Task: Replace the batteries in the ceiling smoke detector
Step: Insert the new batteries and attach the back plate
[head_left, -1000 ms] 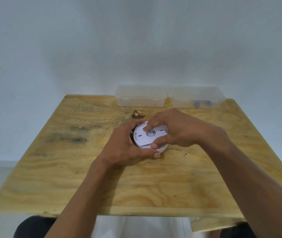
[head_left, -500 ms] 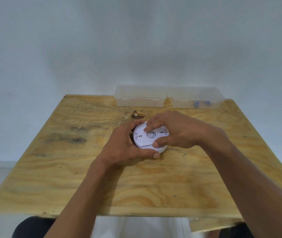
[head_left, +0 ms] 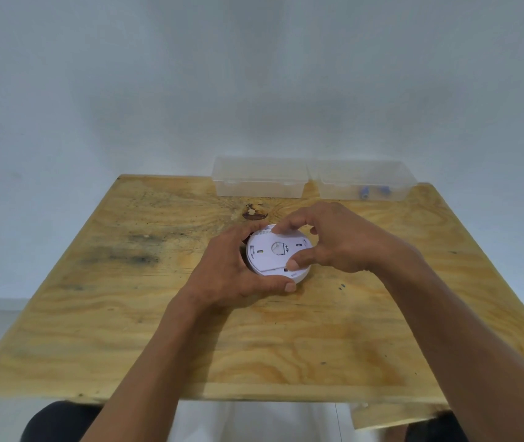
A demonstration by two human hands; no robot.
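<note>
Nearest, two hands grip one round white smoke detector (head_left: 275, 255) mid-table, back face upward: left hand (head_left: 232, 275) cups its side, right hand (head_left: 334, 240) pinches its rim. Beyond stand two clear boxes (head_left: 259, 178), the right box (head_left: 366, 181) holding two small blue items (head_left: 372, 193).

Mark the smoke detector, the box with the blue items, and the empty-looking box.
smoke detector (head_left: 273, 256): head view, flat back face.
right clear box (head_left: 366, 183): head view, front wall.
left clear box (head_left: 259, 186): head view, front wall.

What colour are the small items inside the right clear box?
Blue, as far as the head view shows; the small items are blurred inside the right clear box.
</note>
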